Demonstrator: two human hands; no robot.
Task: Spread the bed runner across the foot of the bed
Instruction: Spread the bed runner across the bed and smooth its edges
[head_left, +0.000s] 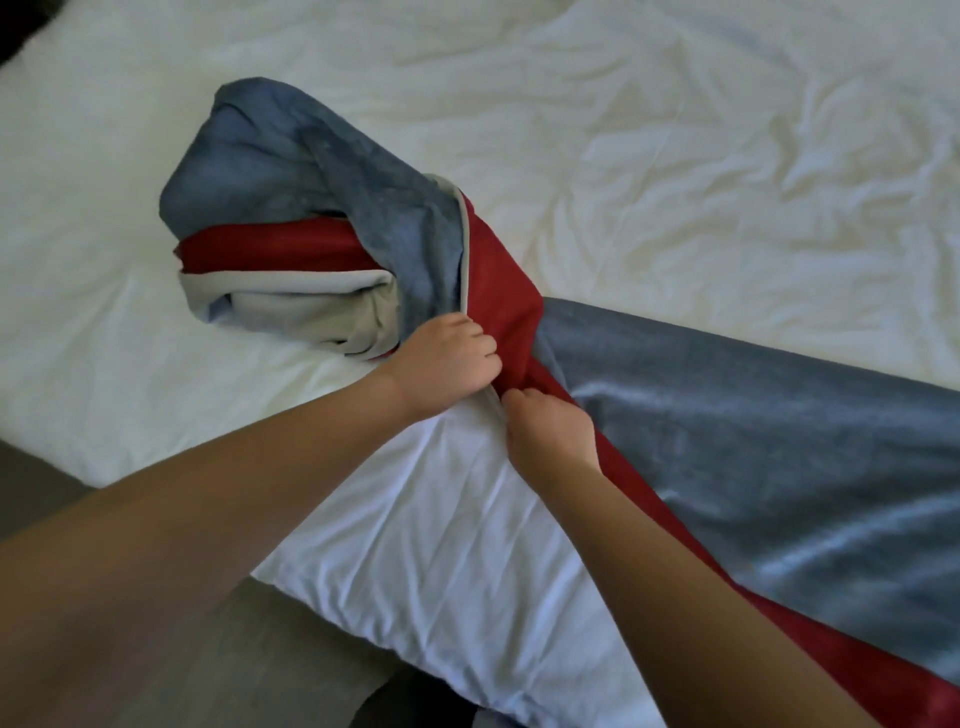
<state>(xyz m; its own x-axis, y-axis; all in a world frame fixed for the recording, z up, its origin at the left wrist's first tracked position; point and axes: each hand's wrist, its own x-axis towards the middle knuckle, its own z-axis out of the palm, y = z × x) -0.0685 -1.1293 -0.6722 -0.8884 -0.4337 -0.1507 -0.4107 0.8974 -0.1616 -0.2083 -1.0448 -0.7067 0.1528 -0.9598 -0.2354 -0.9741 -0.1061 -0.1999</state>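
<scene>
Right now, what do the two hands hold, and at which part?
Both the left hand and right hand pinch the bed runner along its red edge, beside the still-folded bundle.

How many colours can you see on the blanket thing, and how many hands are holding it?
Colours on the bed runner:
Blue-grey: 1
Red: 1
Pale grey: 1
Total colours: 3

Hands gripping it:
Left hand: 1
Right hand: 1
Total hands: 2
</scene>
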